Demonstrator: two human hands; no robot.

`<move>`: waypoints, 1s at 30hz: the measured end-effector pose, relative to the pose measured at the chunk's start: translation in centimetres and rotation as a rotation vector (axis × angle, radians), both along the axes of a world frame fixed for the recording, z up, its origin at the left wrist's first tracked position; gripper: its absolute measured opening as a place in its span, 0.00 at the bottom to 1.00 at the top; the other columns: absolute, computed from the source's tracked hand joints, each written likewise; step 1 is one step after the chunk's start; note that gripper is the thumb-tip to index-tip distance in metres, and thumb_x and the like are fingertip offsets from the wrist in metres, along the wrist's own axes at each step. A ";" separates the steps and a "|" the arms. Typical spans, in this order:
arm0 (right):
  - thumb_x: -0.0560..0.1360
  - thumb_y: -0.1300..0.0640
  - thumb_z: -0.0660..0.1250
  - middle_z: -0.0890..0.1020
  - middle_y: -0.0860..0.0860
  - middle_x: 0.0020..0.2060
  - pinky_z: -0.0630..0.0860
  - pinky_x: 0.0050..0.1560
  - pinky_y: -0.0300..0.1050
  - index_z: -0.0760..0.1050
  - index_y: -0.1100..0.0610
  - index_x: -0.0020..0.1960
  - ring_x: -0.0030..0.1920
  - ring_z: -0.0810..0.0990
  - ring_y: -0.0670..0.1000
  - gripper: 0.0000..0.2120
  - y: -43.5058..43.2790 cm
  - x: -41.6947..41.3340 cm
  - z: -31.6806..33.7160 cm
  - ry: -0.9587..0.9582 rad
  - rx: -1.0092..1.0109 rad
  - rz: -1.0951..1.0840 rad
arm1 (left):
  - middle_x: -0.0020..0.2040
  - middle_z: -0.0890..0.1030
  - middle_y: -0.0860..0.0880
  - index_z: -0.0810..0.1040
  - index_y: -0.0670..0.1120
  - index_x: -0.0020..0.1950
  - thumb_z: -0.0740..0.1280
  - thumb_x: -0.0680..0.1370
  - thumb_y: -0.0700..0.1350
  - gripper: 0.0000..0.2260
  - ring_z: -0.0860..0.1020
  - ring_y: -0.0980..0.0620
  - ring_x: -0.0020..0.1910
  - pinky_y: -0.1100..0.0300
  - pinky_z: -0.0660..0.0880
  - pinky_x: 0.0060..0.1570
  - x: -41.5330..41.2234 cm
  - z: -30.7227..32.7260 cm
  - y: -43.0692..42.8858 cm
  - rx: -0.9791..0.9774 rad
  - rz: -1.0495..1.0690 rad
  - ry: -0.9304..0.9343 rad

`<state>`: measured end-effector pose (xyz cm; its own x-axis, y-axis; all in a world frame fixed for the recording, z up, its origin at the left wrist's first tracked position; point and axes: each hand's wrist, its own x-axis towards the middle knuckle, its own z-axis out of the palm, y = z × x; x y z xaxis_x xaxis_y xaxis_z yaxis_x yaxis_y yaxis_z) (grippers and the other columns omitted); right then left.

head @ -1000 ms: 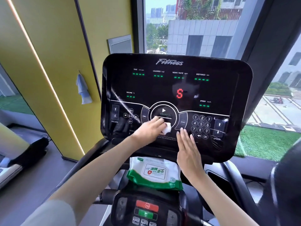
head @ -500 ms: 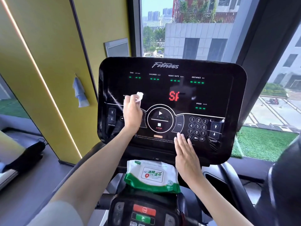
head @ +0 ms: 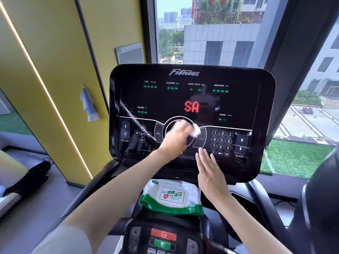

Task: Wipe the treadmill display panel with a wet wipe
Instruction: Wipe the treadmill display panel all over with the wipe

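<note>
1. Black and glossy, the treadmill display panel [head: 161,98] stands upright before you, red "SA" lit at its middle.
2. Your left hand [head: 175,138], blurred, grips a crumpled white wet wipe [head: 196,132] against the white ring [head: 176,118] at the panel's centre.
3. Your right hand [head: 209,167] lies flat, fingers straight and together, on the panel's lower part, just beside the number keypad [head: 222,142].
4. A white-and-green soft pack of wipes [head: 172,197] rests just below the panel, between your forearms.
</note>
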<state>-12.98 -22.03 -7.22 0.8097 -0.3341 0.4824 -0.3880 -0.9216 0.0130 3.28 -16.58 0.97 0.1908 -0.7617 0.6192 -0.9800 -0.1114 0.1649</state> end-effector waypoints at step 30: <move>0.73 0.68 0.51 0.72 0.65 0.65 0.60 0.70 0.57 0.74 0.69 0.59 0.68 0.69 0.61 0.20 -0.4 -1.1 -1.5 -0.043 -0.097 -0.014 | 0.42 0.74 0.44 0.79 0.41 0.50 0.64 0.69 0.28 0.14 0.72 0.48 0.39 0.59 0.71 0.30 2.3 -2.3 4.0 -0.151 0.098 0.122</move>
